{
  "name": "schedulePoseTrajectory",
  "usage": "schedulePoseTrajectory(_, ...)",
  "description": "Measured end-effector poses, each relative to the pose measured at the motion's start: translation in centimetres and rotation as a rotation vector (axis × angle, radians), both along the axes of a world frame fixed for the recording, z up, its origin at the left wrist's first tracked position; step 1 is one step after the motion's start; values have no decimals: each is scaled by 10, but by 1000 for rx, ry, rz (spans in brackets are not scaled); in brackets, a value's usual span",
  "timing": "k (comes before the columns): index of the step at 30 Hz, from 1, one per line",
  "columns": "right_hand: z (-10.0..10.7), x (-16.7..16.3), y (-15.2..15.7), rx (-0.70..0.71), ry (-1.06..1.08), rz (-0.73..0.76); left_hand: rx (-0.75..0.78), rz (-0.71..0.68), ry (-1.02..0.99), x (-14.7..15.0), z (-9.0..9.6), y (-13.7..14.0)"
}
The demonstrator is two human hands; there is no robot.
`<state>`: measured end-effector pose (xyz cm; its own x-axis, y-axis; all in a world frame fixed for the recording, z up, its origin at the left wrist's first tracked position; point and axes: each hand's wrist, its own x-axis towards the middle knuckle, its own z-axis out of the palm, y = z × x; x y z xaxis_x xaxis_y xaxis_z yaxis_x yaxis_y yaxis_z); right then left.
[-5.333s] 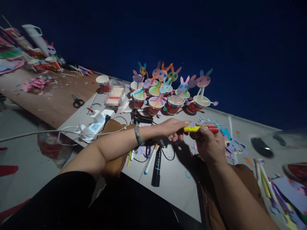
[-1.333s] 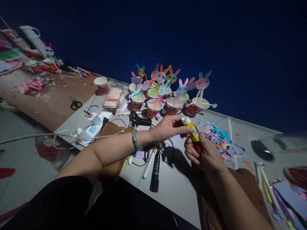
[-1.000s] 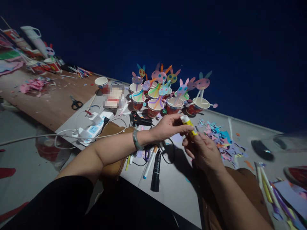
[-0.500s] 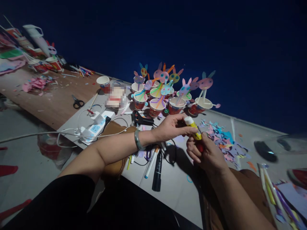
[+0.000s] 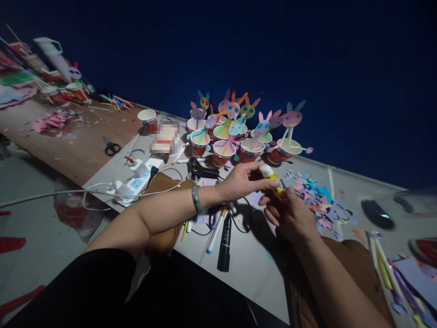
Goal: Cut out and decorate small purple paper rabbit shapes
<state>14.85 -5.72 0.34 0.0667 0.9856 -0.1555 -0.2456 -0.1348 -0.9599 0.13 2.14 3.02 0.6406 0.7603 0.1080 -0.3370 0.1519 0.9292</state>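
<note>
A yellow glue stick [image 5: 277,186] with a white top is held at a slant above the table. My left hand [image 5: 244,181], a bangle on its wrist, pinches its upper part between thumb and fingers. The fingers of my right hand [image 5: 290,214] curl round its lower end, which they mostly hide. Beyond my hands stand several paper cups [image 5: 251,150] with colourful rabbit-faced paper figures in them. Paper scraps [image 5: 317,198] lie to the right of my hands, and a black marker [image 5: 224,246] is below my left hand.
A white power strip [image 5: 136,183] with cables sits on the left, near a black glue gun [image 5: 203,169]. Scissors [image 5: 111,146] rest on the brown table. At lower right lie coloured strips [image 5: 392,278], and a computer mouse [image 5: 377,214] is farther back.
My right-hand fingers have loosened and shifted at the glue stick's lower end; the red base seen before is now hidden. My left hand keeps its pinch, almost unmoved.
</note>
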Motion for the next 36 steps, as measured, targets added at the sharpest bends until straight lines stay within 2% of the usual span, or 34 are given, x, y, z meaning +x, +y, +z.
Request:
schedulePoseTrajectory(3, 2, 0, 1, 45, -26, -78, -3, 16, -7, 1, 0, 0)
schedulePoseTrajectory(9, 2, 4, 1, 22, -16, -47, 12, 20, -8, 3, -5, 2)
schedulePoseTrajectory(16, 3, 10, 5, 66, 12, -191, 80, 97, -53, 0, -9, 13)
schedulePoseTrajectory(22, 0, 12, 6, 40, -3, -175, 125, 113, -28, -4, -5, 25)
schedulePoseTrajectory(36, 0, 11, 6, 35, -30, -161, 138, 194, -53, -3, -7, 28)
